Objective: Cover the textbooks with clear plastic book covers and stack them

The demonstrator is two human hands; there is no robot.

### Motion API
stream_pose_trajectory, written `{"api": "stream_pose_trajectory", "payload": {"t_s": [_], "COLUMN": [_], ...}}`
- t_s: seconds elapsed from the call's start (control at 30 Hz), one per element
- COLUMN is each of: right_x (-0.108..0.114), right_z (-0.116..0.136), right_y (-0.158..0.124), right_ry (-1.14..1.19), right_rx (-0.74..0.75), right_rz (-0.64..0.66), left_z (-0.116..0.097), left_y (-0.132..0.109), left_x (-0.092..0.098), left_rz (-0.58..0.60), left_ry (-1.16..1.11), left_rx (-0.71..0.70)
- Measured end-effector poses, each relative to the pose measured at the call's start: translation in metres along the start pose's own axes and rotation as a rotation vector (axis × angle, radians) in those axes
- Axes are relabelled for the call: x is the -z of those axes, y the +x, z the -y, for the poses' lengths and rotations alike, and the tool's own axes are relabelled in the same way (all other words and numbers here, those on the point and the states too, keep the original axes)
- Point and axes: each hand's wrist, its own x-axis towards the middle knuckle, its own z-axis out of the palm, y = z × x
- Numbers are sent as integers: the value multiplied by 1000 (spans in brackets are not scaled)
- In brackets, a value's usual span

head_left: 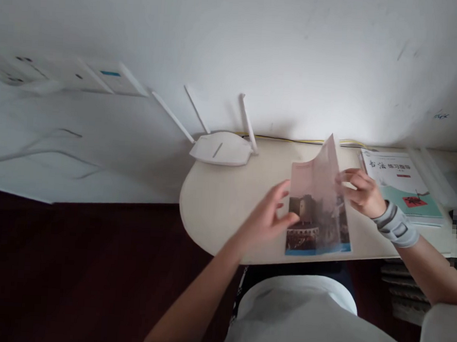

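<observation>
Booklet (313,233) at the near edge of a pale round-ended desk (218,206), directly in front of the person, its lower part lying on the desktop and its front leaf (325,166) lifted and curling upward. Left hand (266,217): bare forearm rising diagonally from the lower left, wrist straight, fingers loosely spread and half curled, thumb pressed onto the booklet's left edge beside a photograph of a stone building, so that the hand holds that edge lightly. Right hand (361,192): forearm entering from the right, wrist wrapped in a grey brace (397,229), fingers curled inward and pinching the right edge of the lifted leaf. Just beyond the right hand, a second book (405,187) with a white and green cover lies flat on the desk. Farther back and to the left, a white router (222,148) with three raised antennas sits at the desk's rear edge. A yellow cable (292,140) runs along the foot of the white wall, and wall sockets (110,76) are mounted at upper left.
</observation>
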Motion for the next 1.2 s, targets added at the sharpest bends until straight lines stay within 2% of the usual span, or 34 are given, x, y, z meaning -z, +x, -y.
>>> {"api": "stream_pose_trajectory", "payload": {"t_s": [0.1,0.17,0.23,0.33,0.43,0.5,0.6,0.67,0.73,0.83,0.9,0.93,1.0,1.03,1.07,1.17,1.2], "right_x": [2,3,0,-12,-25,-28,-27,-23,-20,-16,-13,-12,-12,-15,-20,-51,-64], "right_z": [14,24,31,34,29,23,12,5,-1,-7,-10,-11,-9,-5,0,25,34], "right_y": [23,32,34,26,10,-2,-21,-36,-53,-80,-92,-94,-87,-79,-67,-24,-11], "right_ry": [-86,-122,-129,-118,-126,-127,-153,-187,-189,-141,-117,-114,-117,-121,-119,-52,-10], "right_rx": [118,202,265,286,211,139,59,38,30,11,-16,-39,-92,-117,-138,-159,-152], "right_rz": [88,147,180,181,184,201,206,226,285,410,494,524,550,547,537,513,522], "left_z": [-19,-23,-21,-11,1,8,21,35,51,70,72,71,64,61,59,58,60], "left_y": [7,15,24,34,35,35,31,24,11,-14,-30,-36,-41,-39,-36,-18,-13], "left_x": [-41,-55,-60,-62,-65,-63,-41,-9,33,93,115,118,109,98,83,35,21], "left_rz": [91,96,94,59,-4,-31,-127,-226,-258,-336,-438,-498,-566,-542,-470,-72,25], "left_ry": [-92,-214,-362,-596,-737,-713,-543,-375,-153,231,617,797,1042,1090,1100,1083,1096], "left_rx": [-56,-45,9,192,361,417,400,354,352,458,456,413,283,221,178,113,114]}}
